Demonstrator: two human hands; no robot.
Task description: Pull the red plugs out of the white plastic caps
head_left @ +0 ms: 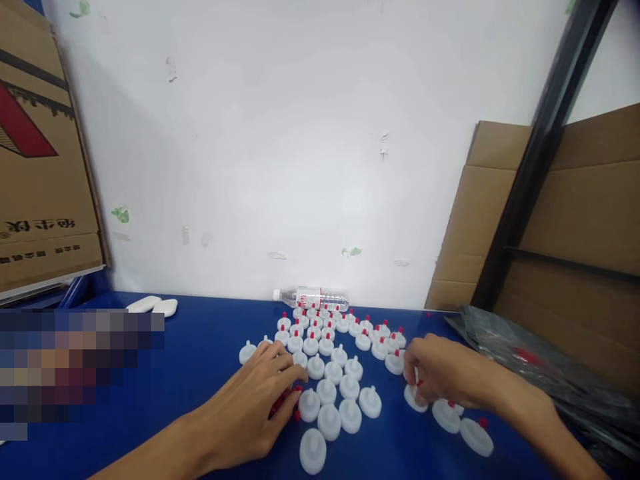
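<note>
Several white round plastic caps [327, 363] stand in a cluster on the blue table [200, 360]; those at the back carry small red tips [320, 327]. My left hand [260, 400] lies palm down at the cluster's left edge, fingers curled over some small red pieces [285, 402]. My right hand [440, 373] is at the cluster's right side, fingers pinched round a white cap with a red piece [415, 395]. Three more caps [463, 427] lie just below that hand.
A clear water bottle [313, 297] lies on its side against the white wall behind the caps. Cardboard boxes stand at the left [40, 167] and right [575, 220]. A dark plastic bag [540, 367] lies at the right. Two white oval objects [153, 305] sit at the back left.
</note>
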